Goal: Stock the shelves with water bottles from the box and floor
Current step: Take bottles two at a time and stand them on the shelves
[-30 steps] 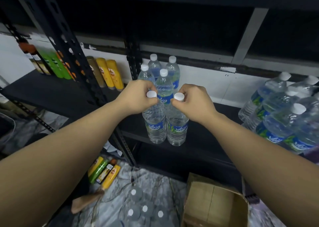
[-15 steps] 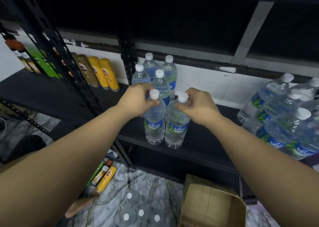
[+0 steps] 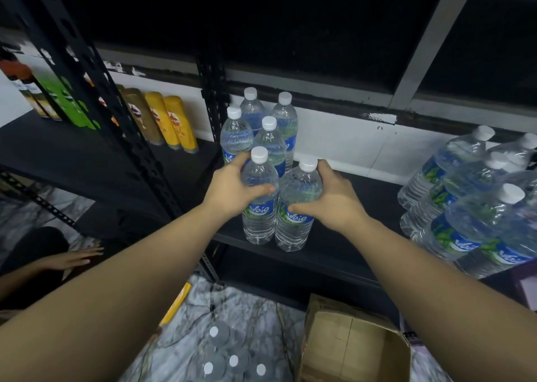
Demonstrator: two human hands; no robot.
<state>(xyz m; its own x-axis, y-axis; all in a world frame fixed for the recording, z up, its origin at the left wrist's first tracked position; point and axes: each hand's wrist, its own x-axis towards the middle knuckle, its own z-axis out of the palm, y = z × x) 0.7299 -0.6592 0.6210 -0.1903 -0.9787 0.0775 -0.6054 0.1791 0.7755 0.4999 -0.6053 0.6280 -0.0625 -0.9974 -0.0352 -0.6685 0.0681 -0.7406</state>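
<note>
Two clear water bottles with white caps and blue labels stand side by side near the front edge of the black shelf (image 3: 343, 245). My left hand (image 3: 232, 190) grips the left bottle (image 3: 258, 216) round its shoulder. My right hand (image 3: 334, 201) grips the right bottle (image 3: 296, 222) round its upper body. Behind them several more water bottles (image 3: 261, 123) stand in a cluster against the white wall. Several capped bottles (image 3: 229, 358) stand on the floor below, beside an open cardboard box (image 3: 351, 344).
Large water bottles (image 3: 470, 207) crowd the shelf at the right. Yellow, brown and green bottles (image 3: 171, 120) line the left shelf behind a black upright post (image 3: 96, 91). Another person's hand (image 3: 72, 258) rests at lower left. A yellow pack (image 3: 177, 303) lies on the marble floor.
Both hands have slid down from the caps to the bottles' shoulders and bodies. The two bottles now stand on the shelf a little closer to the back cluster.
</note>
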